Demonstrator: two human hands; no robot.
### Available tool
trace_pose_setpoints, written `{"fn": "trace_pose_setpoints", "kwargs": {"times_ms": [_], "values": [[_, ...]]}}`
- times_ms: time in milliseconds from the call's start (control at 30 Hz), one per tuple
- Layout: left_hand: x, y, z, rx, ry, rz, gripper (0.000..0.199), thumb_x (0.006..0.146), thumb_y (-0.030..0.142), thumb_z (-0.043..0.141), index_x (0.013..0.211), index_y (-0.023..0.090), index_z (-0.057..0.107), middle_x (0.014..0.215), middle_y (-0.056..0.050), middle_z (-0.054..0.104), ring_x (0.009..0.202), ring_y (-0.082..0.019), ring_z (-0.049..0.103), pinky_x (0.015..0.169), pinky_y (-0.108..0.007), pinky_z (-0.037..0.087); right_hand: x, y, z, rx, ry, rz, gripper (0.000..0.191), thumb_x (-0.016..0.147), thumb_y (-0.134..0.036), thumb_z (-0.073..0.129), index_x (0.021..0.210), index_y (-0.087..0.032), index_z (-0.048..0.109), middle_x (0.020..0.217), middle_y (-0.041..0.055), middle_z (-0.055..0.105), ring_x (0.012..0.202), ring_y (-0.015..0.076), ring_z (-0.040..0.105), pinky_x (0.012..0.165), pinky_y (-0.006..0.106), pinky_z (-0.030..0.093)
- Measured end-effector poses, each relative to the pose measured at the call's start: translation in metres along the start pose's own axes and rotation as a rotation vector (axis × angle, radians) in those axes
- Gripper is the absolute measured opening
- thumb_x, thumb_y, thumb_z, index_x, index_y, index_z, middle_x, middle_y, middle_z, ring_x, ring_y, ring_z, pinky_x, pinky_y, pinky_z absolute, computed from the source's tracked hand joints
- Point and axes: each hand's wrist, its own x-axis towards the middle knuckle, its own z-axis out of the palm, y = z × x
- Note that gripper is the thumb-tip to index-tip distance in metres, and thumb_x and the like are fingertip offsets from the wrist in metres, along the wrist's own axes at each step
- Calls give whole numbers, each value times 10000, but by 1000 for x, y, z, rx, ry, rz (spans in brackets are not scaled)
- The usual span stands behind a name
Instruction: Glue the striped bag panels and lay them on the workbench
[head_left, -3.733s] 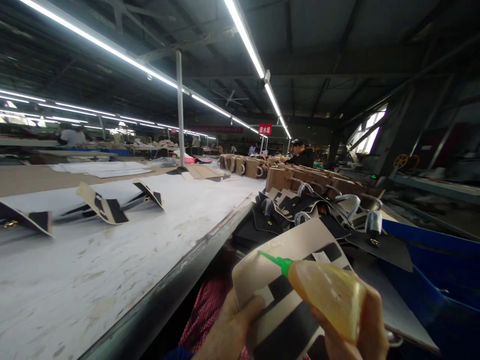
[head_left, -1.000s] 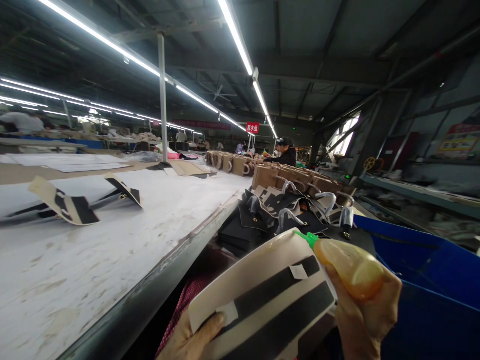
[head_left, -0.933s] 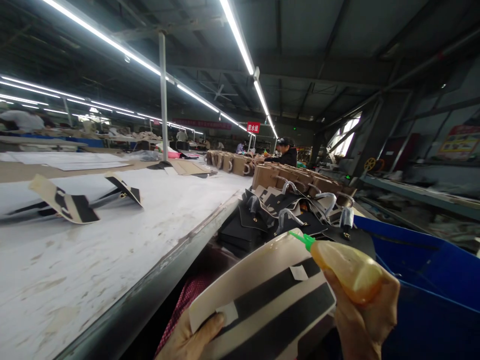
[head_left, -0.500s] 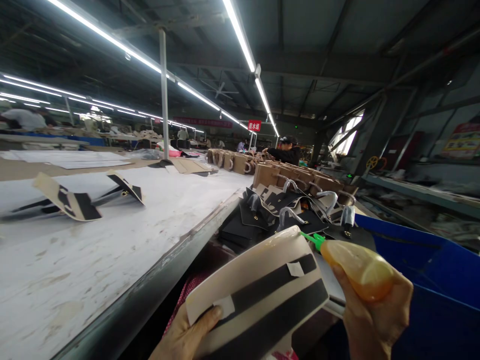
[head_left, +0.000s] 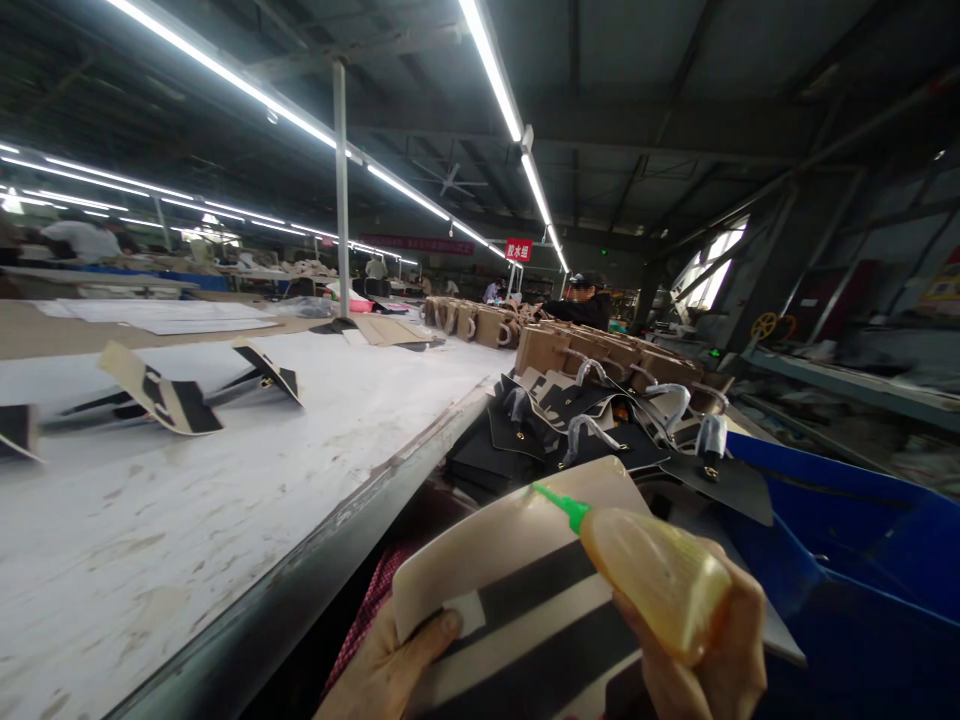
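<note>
A curved beige panel with black stripes (head_left: 517, 540) is tilted up in front of me. My left hand (head_left: 397, 655) grips its lower left corner, thumb on top beside a small white patch (head_left: 471, 612). In my right hand (head_left: 720, 640) is a squeeze bottle of amber liquid (head_left: 652, 575), fingers wrapped round it. Its green nozzle (head_left: 566, 505) points left, with the tip at the panel's upper edge. The lower part of the panel runs out of view, partly behind the bottle and right hand.
Striped pieces (head_left: 161, 395) lie on the white-covered table (head_left: 225, 540) at left. Black and beige pieces with wrapped handles (head_left: 592, 430) are heaped ahead, before rows of brown bags (head_left: 540, 350). A blue bin (head_left: 862, 590) is at right. A person (head_left: 589, 305) stands beyond the bags.
My right hand has moved left with the bottle, taking the nozzle tip from the panel's upper right corner along its upper edge. The view has turned slightly left. My left hand keeps its grip.
</note>
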Motion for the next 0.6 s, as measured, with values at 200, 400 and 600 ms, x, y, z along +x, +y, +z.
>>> {"fn": "trace_pose_setpoints", "kwargs": {"times_ms": [200, 400, 600], "values": [[0, -2, -1, 69, 57, 70, 510, 675, 558, 797, 1012, 178, 755, 1178, -100, 713, 1278, -364, 542, 1027, -380, 492, -2, -2, 5, 55, -40, -66, 498, 691, -361, 809, 1094, -235, 545, 1076, 45, 588, 994, 237, 577, 892, 401, 506], [0, -5, -4, 67, 93, 76, 502, 692, 523, 801, 1051, 176, 745, 1143, -110, 722, 1312, -351, 520, 1110, -414, 425, -5, -1, 9, 103, -66, -50, 484, 712, -401, 785, 1105, -213, 575, 1094, 60, 578, 980, 240, 572, 875, 397, 506], [-1, 8, -9, 49, 69, 79, 460, 675, 521, 816, 958, 164, 761, 1170, -125, 710, 1300, -388, 519, 1077, -442, 464, 21, 23, 9, -54, 151, -90, 644, 627, -396, 868, 1133, -159, 549, 1111, 90, 555, 1008, 242, 561, 888, 398, 478]]}}
